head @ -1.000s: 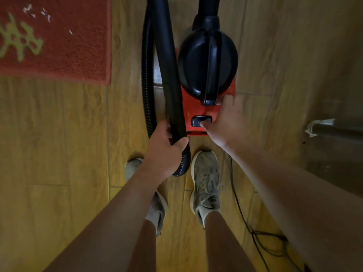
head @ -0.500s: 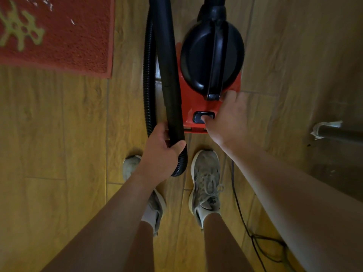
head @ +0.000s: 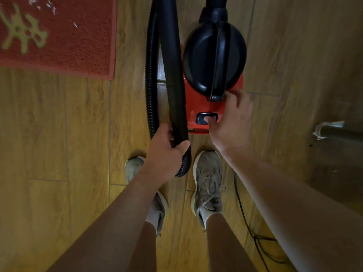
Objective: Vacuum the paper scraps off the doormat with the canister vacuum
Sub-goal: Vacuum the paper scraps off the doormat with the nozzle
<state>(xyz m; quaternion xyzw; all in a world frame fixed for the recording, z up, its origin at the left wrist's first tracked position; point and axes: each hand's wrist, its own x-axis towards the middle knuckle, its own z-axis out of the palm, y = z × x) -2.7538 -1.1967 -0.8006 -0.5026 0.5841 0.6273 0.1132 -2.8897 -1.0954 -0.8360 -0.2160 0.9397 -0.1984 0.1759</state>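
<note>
— One canister vacuum (head: pixel 214 61) sits on the wood floor (head: pixel 59 134) straight ahead of the feet, red body under a black domed lid with a carry handle across it. How would you expect it to handle?

— Rigid plastic shell, probably some heft from the motor, so lift it by that handle or drag it by the hose. The wand (head: pixel 172 65) is a stiff black tube; the ribbed hose (head: pixel 151 75) beside it looks flexible and loops back under the grip.

— Where are the hands?

— The left hand (head: pixel 167 152) is wrapped around the lower end of the wand, where it meets the hose, thumb over the top. The right hand (head: pixel 229 122) is not holding anything: its fingers are loosely spread over the back of the canister, thumb pressed on the dark switch (head: pixel 207 118). My guess is it's being powered on.

— And the doormat?

— One red doormat (head: pixel 78 46) at the upper left, well apart from the canister, with a pale yellow-green figure on it. Paper scraps (head: pixel 51 8) lie near its far edge. I count roughly four or five white flecks, too small to be exact. Light stuff, should lift easily, though the mat's coarse pile may hold it.

— Anything else around?

— Two grey sneakers, one under each arm. One black power cord (head: pixel 251 228) trailing along the floor at the right. One dark post with a torn pale wrapping (head: pixel 326 130) at the far right; I can't tell what it is.
</note>
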